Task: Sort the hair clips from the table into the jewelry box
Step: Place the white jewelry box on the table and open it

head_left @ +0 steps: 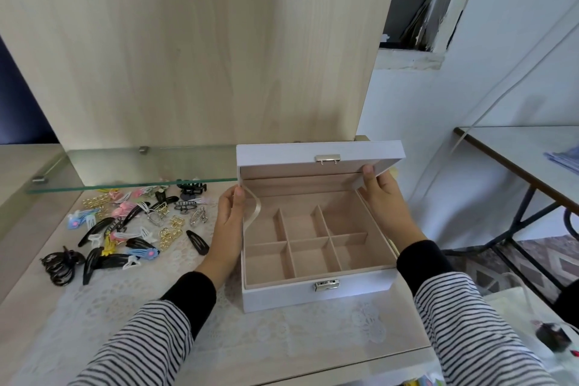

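Note:
A white jewelry box [282,298] stands open on the table, its beige inside split into several empty compartments. Its lid [282,155] is raised partway. My left hand [227,229] grips the lid's left edge, thumb near a ribbon stay [253,213]. My right hand [383,197] holds the lid's right edge, thumb on its rim. A heap of hair clips [125,229] lies on the table left of the box: black snap clips, gold and silver claw clips, pink, blue and yellow ones. None is in the box.
A glass shelf [125,163] juts over the back of the clip heap, below a tall wooden panel [188,56]. A bundle of black hair ties [59,265] lies at the heap's left. A second table [517,147] stands to the right. The table's front edge runs near my sleeves.

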A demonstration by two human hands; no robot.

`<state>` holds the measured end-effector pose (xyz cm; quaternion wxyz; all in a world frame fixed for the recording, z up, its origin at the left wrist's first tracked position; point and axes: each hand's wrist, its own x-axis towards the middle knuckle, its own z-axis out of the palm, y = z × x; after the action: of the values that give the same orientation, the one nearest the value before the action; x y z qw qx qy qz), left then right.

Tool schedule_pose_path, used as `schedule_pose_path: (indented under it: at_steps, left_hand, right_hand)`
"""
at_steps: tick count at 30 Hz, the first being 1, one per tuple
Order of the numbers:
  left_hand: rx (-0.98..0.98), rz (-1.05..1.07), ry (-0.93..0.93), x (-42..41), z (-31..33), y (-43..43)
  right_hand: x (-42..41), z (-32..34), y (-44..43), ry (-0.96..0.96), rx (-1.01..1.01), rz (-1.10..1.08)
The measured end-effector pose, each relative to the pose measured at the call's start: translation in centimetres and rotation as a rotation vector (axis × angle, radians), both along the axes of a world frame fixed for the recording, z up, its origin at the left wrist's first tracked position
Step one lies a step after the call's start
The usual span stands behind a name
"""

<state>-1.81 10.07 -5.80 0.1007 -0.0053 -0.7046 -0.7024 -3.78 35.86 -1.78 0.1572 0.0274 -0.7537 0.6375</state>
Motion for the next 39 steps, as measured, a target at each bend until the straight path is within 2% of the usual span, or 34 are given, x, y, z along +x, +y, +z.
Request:
schedule_pose_path:
  at_steps: [5, 21, 29, 39]
  left_hand:
    - [0.019, -0.083, -0.057, -0.2, 0.1, 0.0]
    - [0.156, -0.042, -0.160, 0.9, 2.1, 1.2]
    - [0.115, 0.001, -0.272, 0.7, 1.0, 1.0]
    - [0.262, -0.035, -0.350, -0.3, 0.0, 0.3]
  right_hand:
    - [-0.4, 0.1, -0.4, 0.010, 0.005, -0.073]
    - [-0.5, 2.5, -0.3, -0.016, 0.158, -0.226]
    - [-0.5, 2.1, 0.0, -0.066, 0.188, -0.244]
    - [-0.7, 2.2, -0.1, -0.077, 0.165, -0.243]
